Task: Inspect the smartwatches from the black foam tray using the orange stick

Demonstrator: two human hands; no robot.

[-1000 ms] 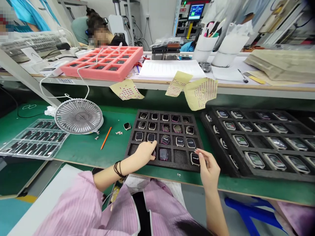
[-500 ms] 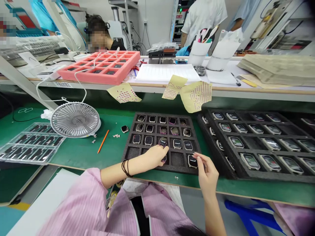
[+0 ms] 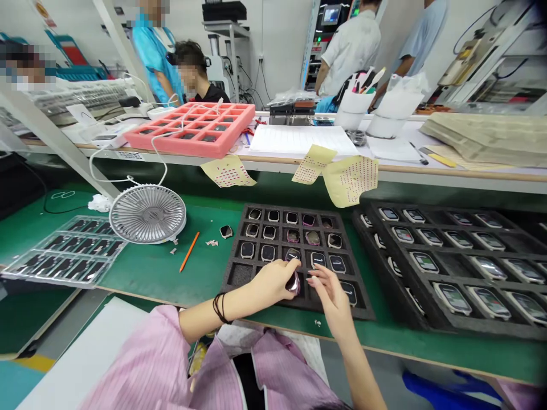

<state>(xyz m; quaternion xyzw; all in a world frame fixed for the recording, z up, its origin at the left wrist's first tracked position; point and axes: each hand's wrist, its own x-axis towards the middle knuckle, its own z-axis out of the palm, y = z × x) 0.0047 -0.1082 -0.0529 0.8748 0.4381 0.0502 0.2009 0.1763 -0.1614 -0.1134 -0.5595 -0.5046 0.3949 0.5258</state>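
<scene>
Factory line, green ESD mat (image 3: 141, 279) on the bench, desk fan (image 3: 147, 214) on it, pink foam tray (image 3: 188, 131) on the shelf behind, ppl standing at the back. Black foam tray (image 3: 234, 263) of smartwatch cases sits right in front. Left hand (image 3: 273, 282) is curled, pinching one watch case (image 3: 293, 283) over the tray's lower rows, case tilted, long axis roughly up-down, face hard to see tbh. Right hand (image 3: 333, 299) is half open, just beside it, can't tell if touching.

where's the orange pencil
In the head view, the orange pencil lies on the green mat, between the white desk fan and the black foam tray.
</scene>
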